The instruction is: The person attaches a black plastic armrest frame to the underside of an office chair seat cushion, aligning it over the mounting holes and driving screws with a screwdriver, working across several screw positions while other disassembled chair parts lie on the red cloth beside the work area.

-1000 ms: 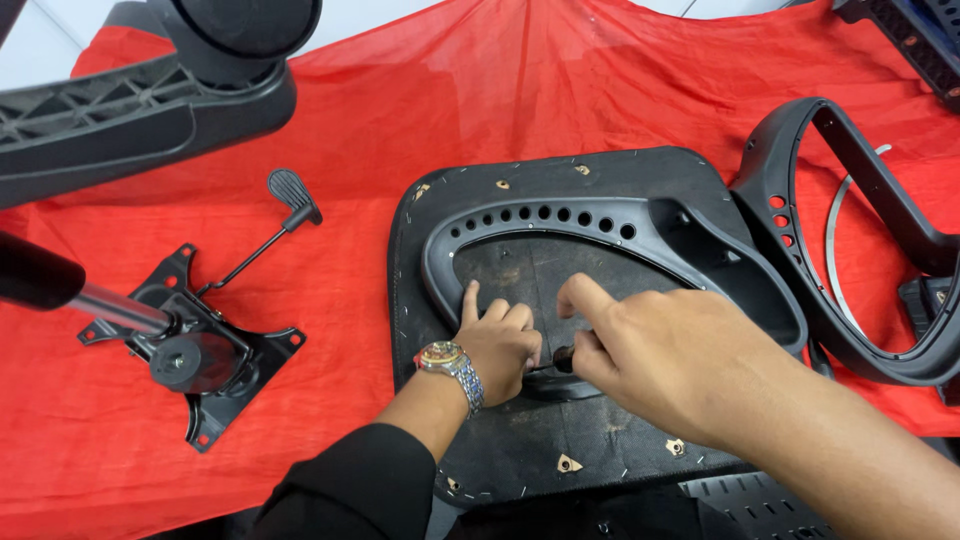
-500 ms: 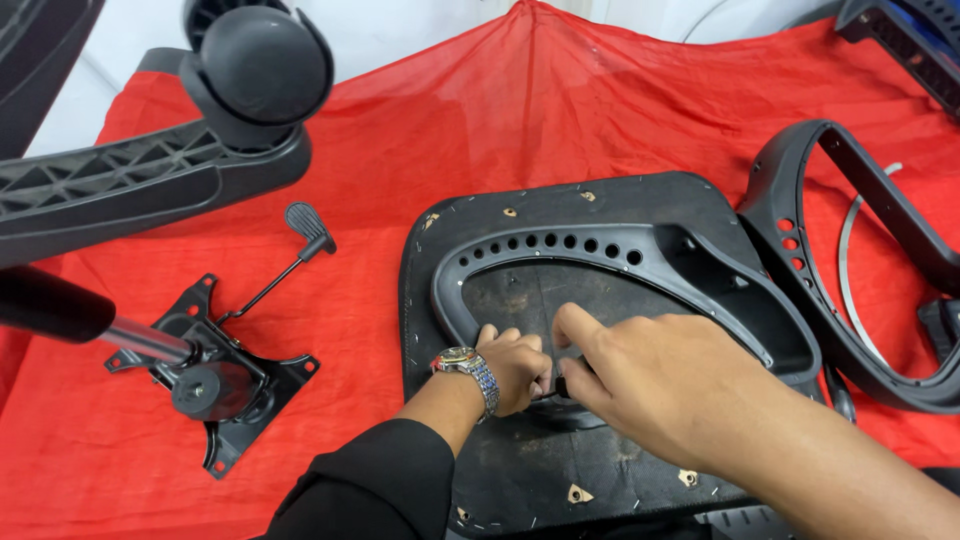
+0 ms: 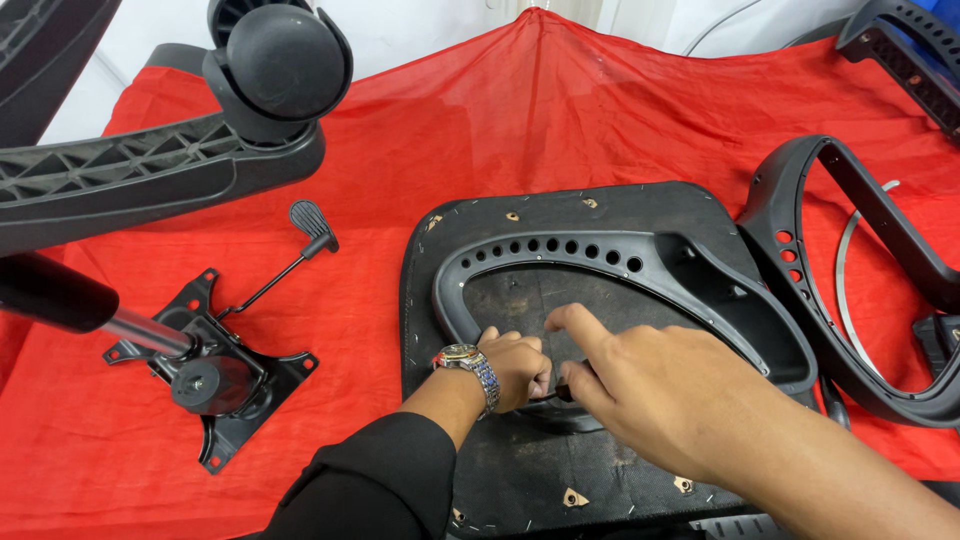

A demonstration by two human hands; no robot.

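Pinching a small dark tool [image 3: 560,393] at the lower rim of the black plastic frame [image 3: 640,262] on the upturned seat base [image 3: 560,215] at frame centre, the right hand [image 3: 650,395] should turn squarely while the fisted left hand [image 3: 515,368] steadies the frame.

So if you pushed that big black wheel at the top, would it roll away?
Probably not far. The wheel looks round and smooth, so it would likely spin, but it seems fixed to the end of a ribbed black leg lying on the red cloth. That leg looks stiff and fairly heavy, so the wheel would likely drag it or just turn.
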